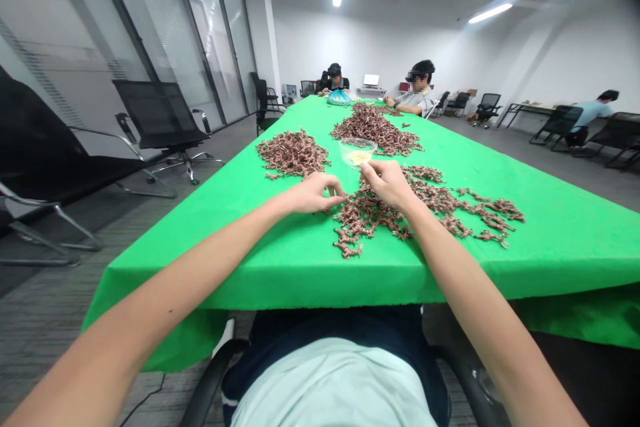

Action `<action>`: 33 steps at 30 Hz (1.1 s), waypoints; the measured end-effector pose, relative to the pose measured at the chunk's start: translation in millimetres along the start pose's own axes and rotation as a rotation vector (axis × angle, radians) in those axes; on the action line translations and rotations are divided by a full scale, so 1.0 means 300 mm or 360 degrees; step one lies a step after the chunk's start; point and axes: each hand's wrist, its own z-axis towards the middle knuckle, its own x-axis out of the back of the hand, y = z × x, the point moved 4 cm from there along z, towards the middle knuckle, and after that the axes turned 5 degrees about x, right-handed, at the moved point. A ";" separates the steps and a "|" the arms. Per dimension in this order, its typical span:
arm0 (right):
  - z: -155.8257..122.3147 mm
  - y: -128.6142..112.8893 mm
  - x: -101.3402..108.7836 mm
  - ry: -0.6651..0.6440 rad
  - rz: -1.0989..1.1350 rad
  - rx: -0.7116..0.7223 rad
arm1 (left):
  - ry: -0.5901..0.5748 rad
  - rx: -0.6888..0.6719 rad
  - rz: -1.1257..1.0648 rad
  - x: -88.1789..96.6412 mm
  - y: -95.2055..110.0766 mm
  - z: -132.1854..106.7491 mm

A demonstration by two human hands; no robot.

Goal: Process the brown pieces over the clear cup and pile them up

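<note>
My left hand (313,193) rests at the near edge of a spread of small brown plastic pieces (367,217), its curved fingertips at the pile's left side. My right hand (387,183) hangs just above the same spread with fingertips pinched together, close to a clear glass bowl (356,150). Whether those fingers hold a piece is hidden. The bowl contains a small pale yellow heap. Two more brown piles lie beyond it, one to the left (293,153) and one farther along (373,131). All of this lies on a bright green tablecloth (250,260).
Two seated people (417,87) work at the table's far end, beside a blue plastic bag (339,98). Another person (595,113) sits at a separate desk on the right. Black office chairs (160,120) stand along a glass wall on the left.
</note>
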 end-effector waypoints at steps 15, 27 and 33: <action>-0.005 -0.034 0.022 0.0075 -0.0006 0.0077 | 0.0356 0.0202 -0.1225 0.064 0.009 0.004; -0.005 -0.076 0.024 0.0091 -0.0267 0.0292 | 0.0332 0.0231 -0.1308 0.073 0.006 -0.003; -0.006 -0.075 0.019 0.0067 -0.0285 0.0295 | 0.0289 0.0270 -0.1275 0.072 0.018 -0.006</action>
